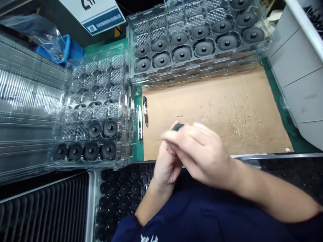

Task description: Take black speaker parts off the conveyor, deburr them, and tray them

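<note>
My left hand (168, 164) and my right hand (203, 153) meet above the near edge of a cardboard sheet (214, 107). Between their fingers shows a small bit of a black part (178, 127); most of it is hidden, so its full shape cannot be made out. The fingers of both hands are closed around it, the right hand lying over the left. To the left, a clear plastic tray (101, 164) holds several black round discs (109, 149) with a raised centre in its nearest rows. A second clear tray (161, 75) at the back holds more such discs (182, 53).
A pen (145, 112) and a utility knife (140, 122) lie by the cardboard's left edge. Grey bins (300, 74) stand at the right, stacked clear trays (27, 111) at far left. Behind are a blue bin (73, 50) and a sign (101, 16). Below left, another tray holds black parts (123, 188).
</note>
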A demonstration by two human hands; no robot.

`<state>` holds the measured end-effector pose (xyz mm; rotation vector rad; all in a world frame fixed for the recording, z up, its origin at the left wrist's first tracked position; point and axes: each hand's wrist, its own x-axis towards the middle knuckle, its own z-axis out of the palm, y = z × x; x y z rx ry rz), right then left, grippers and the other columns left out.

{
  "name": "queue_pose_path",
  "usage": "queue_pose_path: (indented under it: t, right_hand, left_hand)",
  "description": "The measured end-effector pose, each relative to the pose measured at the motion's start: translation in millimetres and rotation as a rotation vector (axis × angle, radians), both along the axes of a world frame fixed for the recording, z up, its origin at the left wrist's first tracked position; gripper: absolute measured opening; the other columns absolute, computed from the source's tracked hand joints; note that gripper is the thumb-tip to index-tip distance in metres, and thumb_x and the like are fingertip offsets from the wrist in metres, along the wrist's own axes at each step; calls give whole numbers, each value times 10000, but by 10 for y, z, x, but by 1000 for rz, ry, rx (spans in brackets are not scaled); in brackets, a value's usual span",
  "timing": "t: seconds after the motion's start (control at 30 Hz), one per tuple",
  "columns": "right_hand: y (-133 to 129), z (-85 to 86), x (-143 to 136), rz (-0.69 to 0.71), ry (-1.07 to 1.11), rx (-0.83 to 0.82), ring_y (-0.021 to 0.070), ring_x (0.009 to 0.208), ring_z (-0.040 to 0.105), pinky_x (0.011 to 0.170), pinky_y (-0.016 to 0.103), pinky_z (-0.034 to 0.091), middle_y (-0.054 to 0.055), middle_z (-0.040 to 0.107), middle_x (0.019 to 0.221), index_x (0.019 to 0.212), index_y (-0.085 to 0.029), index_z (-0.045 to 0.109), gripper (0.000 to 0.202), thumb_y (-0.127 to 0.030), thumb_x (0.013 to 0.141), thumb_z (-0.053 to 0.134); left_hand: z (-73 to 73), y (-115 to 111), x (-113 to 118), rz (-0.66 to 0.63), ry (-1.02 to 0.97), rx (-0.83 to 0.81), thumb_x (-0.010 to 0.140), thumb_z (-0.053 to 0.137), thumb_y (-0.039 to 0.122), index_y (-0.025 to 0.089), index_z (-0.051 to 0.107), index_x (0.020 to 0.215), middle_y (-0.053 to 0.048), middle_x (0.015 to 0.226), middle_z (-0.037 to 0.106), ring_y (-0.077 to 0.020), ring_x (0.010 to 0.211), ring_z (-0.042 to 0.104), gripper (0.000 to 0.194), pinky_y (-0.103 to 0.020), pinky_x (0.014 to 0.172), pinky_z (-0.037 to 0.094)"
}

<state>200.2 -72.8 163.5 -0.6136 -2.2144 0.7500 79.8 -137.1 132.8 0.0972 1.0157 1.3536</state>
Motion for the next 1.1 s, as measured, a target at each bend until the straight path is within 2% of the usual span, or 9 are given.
queue_pose_path:
  t: [0.1,0.27,0.43,0.6,0.67,0.73,0.8,0.93,1.1]
  right_hand:
    - [-4,-58,128,121,-30,-62,145,753,529,698,293,425,58,633,853,1091,-90,603,253,-98,869,482]
    - [50,-100,277,-118,-209,41,161,689,504,644,320,390,64,621,802,1081,-85,612,252,-93,858,493]
    - [9,-9,289,72,-102,-234,121,774,548,688,260,419,35,639,904,1065,-147,599,223,-107,885,473]
    - [-39,-7,262,-144,-177,-66,157,728,537,694,314,409,63,641,854,1099,-121,595,243,-134,883,486]
    - [-56,-13,275,-62,-162,-110,149,722,534,679,304,410,53,641,853,1083,-128,602,235,-124,876,492]
    - [-46,-25,312,26,-125,-280,111,703,535,659,258,420,17,640,868,1068,-171,613,220,-132,882,502]
    - [-7,-50,357,-38,-102,-403,79,684,536,634,218,422,-12,638,894,1078,-217,618,222,-156,890,517]
    - [50,-146,404,-320,-61,-375,97,738,567,604,222,429,-9,648,995,1097,-258,623,235,-199,883,547]
    - [5,-373,455,-306,-106,-416,179,964,605,664,255,485,23,645,1104,1120,-250,610,246,-250,885,540]
  left_hand:
    - [-15,-3,-58,-31,19,144,629,801,362,287,602,1123,-3,1142,627,-186,1020,619,538,-245,863,520]
    - [-98,-35,-78,14,83,129,661,754,441,298,606,1134,-3,1168,617,-176,1068,584,516,-205,835,517]
    - [-68,-55,-49,-58,56,135,669,735,462,329,575,1178,-13,1206,597,-217,1069,589,550,-267,866,514]
    - [-111,-69,-36,-1,108,73,619,765,488,317,540,1222,-22,1213,593,-228,1148,533,666,-249,881,494]
    - [-125,-73,-48,-30,81,89,635,752,493,325,533,1227,-25,1236,575,-245,1142,543,653,-281,890,499]
    - [-129,-79,-67,-45,52,122,657,724,510,330,542,1214,-29,1254,560,-257,1128,558,613,-314,899,502]
    - [-128,-86,-80,-33,26,147,672,700,520,336,559,1192,-27,1262,554,-259,1132,559,569,-330,917,496]
    - [-119,-96,-69,-39,-47,183,688,689,502,339,581,1165,-21,1266,550,-284,1131,564,516,-396,957,481]
    - [-109,-111,-54,-41,-72,164,677,700,502,340,574,1169,-21,1274,544,-303,1157,545,533,-422,977,469]
